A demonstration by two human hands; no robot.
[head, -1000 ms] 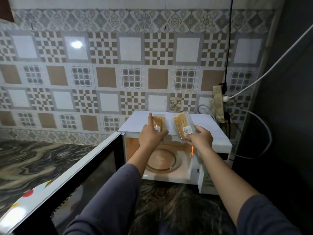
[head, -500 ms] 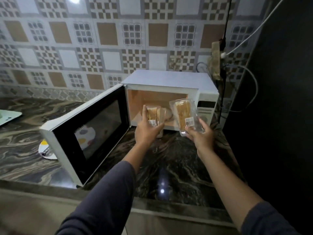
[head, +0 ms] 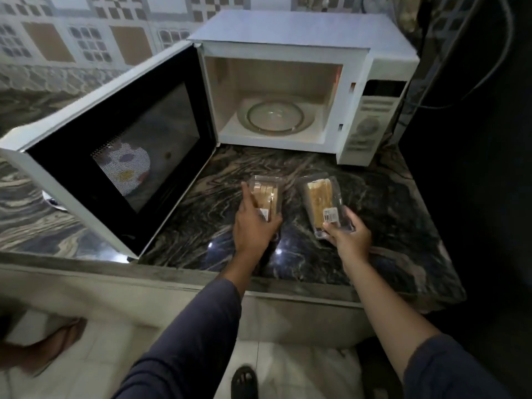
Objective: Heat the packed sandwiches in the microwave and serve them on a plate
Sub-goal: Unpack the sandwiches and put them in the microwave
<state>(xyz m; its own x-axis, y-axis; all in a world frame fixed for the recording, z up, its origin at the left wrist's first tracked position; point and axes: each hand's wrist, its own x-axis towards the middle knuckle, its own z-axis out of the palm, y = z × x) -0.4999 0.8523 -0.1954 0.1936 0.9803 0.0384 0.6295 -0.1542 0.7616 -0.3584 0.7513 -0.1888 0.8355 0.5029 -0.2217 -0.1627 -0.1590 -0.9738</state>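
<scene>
The kitchen is dim, with brown and white patterned wall tiles (head: 86, 44) at the back and a dark marble counter (head: 388, 226) with pale swirls in it. From the head camera, the only view there is, a white microwave (head: 383, 90) sits at the back of the counter with its door (head: 115, 151) swung wide open to the left. The glass turntable (head: 275, 116) inside is bare, so no food has gone in to get hot. Through the mesh of the door window I can see a white plate with coloured spots (head: 123, 165) on the counter behind it, and nothing seems to be on it, though the door hides part of it. So I think the job has only just begun: the door is open, but warming and serving are both left to do. The left hand (head: 253, 226) reaches forward and is wrapped over the near end of one clear sandwich pack (head: 266, 194), first finger stretched along its side. The right hand (head: 349, 237) is closed on the near end of the other sandwich pack (head: 321, 203), thumb close to the white price label (head: 330, 215). Both packs are low over the counter in front of the microwave, side by side and a little apart. I cannot tell if they touch the counter. Both arms are stretched out, with dark sleeves pushed up.
</scene>
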